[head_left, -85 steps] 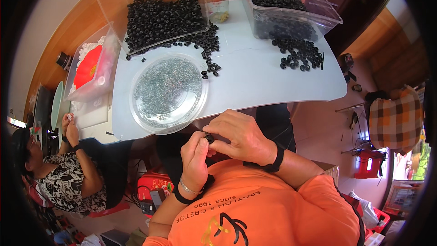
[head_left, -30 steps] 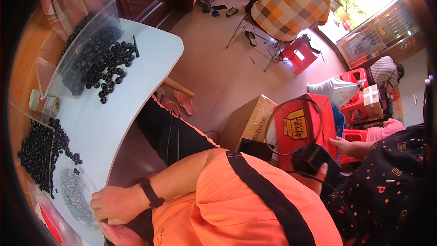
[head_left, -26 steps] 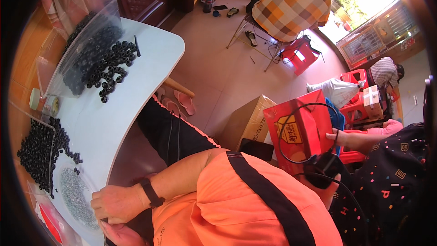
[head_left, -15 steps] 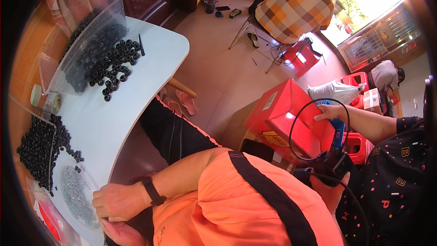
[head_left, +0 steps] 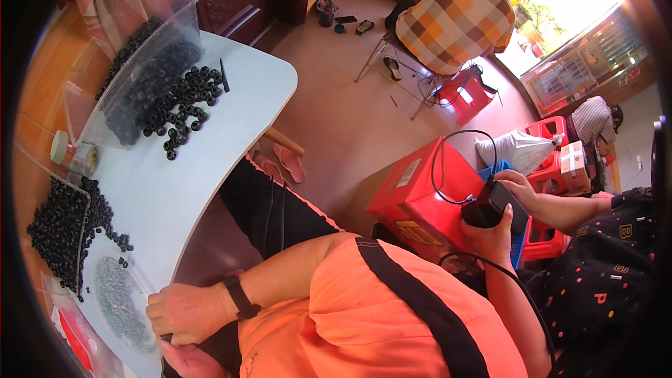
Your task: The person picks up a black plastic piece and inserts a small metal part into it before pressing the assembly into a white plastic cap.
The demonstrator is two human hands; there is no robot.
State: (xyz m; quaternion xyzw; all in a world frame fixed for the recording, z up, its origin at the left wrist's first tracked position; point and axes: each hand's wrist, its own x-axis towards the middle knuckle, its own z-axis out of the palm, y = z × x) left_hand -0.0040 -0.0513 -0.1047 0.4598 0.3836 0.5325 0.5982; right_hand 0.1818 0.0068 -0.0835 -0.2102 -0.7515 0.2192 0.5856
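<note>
My right hand (head_left: 187, 313), with a black band on its wrist, is closed at the fingertips beside an oval plate (head_left: 141, 284). The plate holds many tiny clear, glassy grains (head_left: 115, 302). Just below, my left hand (head_left: 187, 360) meets the right one, its fingers pinched together. A small dark bit shows between the fingertips, too hidden to name. Small black beads (head_left: 59, 227) are heaped beyond the plate, some spilling toward it. Larger black ring-like beads (head_left: 183, 108) lie farther up the white table (head_left: 210, 143), beside a clear plastic bin (head_left: 136, 84) full of them.
A thin black stick (head_left: 224, 75) and a lidded jar (head_left: 59, 147) are also on the table. To my right, another person's hands (head_left: 507, 203) hold a black device with a cable, beside a red box (head_left: 413, 199). Someone in a checked shirt (head_left: 455, 17) sits farther away.
The other person's hands have come together on the black device, and its cable loop has shifted left and up. My own hands stay in nearly the same place by the plate.
</note>
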